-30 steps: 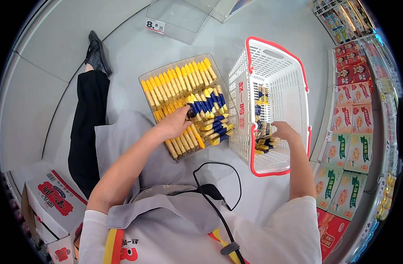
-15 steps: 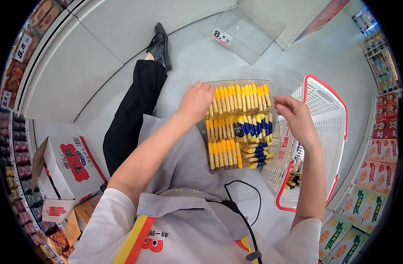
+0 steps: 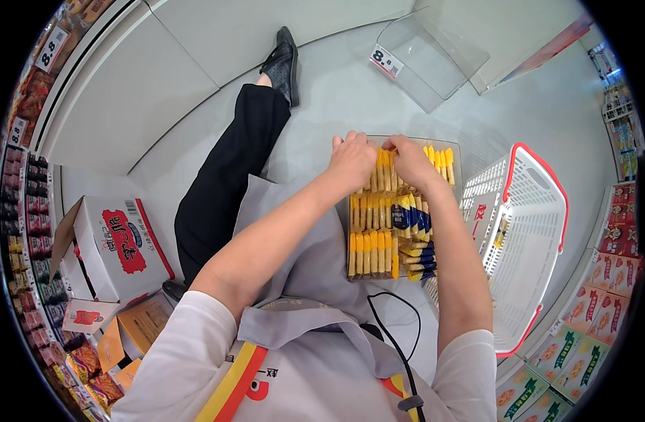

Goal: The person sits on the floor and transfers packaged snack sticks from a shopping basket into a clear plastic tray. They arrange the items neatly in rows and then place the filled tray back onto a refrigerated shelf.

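In front of me a clear plastic tray (image 3: 457, 156) holds rows of slim yellow-wrapped snack packets (image 3: 368, 211) standing on edge. Dark blue-and-yellow packets (image 3: 411, 214) lean in its middle row, and a few lie flat at the near right corner. My left hand (image 3: 353, 163) is closed, knuckles up, over the left end of the far row; its fingertips are hidden. Beside it, my right hand (image 3: 412, 162) bends down into the same row, with thumb and fingers closed at the tops of the yellow packets. The hands nearly meet.
A white basket with red rim (image 3: 530, 239) stands right of the tray, partly behind my right arm. An open white carton (image 3: 115, 246) sits at left. A clear acrylic bin (image 3: 431, 60) lies beyond. My outstretched leg (image 3: 224, 155) and stocked shelves (image 3: 37, 232) flank the left.
My right hand has moved left from beside the basket to the far row of packets, its fingers closing there. My left hand stays at that row's left end. The whole view has shifted slightly.
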`<action>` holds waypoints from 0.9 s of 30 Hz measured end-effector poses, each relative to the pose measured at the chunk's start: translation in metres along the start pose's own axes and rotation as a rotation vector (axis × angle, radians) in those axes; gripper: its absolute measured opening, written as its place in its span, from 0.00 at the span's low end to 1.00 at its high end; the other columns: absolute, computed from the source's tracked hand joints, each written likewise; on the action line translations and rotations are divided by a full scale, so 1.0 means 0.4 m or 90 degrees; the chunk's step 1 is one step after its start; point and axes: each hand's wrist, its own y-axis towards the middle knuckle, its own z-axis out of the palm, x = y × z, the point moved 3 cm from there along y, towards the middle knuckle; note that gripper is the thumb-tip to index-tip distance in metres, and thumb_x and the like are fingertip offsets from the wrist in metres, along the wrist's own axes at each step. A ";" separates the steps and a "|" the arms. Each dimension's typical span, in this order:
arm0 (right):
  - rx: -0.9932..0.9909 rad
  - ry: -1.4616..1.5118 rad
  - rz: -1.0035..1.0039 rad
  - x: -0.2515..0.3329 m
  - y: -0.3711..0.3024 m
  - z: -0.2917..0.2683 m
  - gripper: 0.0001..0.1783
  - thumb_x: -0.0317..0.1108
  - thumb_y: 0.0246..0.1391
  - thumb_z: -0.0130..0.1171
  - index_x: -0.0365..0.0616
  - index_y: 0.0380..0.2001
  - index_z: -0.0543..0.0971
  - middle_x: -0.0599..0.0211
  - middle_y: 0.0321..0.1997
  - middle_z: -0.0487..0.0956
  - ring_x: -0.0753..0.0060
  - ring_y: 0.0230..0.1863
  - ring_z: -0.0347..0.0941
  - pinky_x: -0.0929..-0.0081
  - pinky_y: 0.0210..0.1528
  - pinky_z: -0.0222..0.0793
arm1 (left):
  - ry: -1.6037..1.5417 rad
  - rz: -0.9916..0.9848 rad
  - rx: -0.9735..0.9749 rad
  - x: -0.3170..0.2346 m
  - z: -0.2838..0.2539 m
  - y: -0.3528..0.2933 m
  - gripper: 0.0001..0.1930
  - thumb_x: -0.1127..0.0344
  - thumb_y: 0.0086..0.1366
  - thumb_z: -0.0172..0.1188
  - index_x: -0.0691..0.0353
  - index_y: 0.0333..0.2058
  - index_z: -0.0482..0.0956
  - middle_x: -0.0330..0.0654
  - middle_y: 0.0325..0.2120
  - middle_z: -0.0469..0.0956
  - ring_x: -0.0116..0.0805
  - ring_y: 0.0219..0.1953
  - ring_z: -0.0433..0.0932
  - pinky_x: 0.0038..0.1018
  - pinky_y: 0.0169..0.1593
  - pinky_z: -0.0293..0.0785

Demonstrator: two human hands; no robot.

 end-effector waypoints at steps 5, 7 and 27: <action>-0.044 0.201 0.088 -0.018 -0.011 0.013 0.19 0.20 0.51 0.45 0.37 0.48 0.73 0.48 0.51 0.73 0.49 0.52 0.70 0.63 0.55 0.66 | 0.075 0.036 0.023 -0.007 0.009 -0.003 0.11 0.75 0.54 0.53 0.63 0.38 0.76 0.46 0.38 0.74 0.40 0.45 0.69 0.37 0.47 0.61; -0.092 -0.004 0.027 -0.034 -0.009 0.037 0.19 0.24 0.53 0.47 0.38 0.49 0.72 0.47 0.51 0.74 0.48 0.52 0.71 0.62 0.54 0.66 | 0.127 0.060 0.066 -0.029 0.006 0.006 0.11 0.73 0.55 0.53 0.62 0.39 0.76 0.46 0.40 0.74 0.39 0.45 0.70 0.36 0.47 0.61; 0.134 -0.005 0.170 0.050 -0.062 0.022 0.26 0.39 0.59 0.50 0.36 0.58 0.66 0.43 0.56 0.71 0.48 0.59 0.66 0.63 0.60 0.62 | 0.106 0.079 0.312 -0.035 -0.034 -0.002 0.10 0.71 0.56 0.54 0.61 0.38 0.79 0.42 0.32 0.80 0.41 0.47 0.73 0.42 0.57 0.57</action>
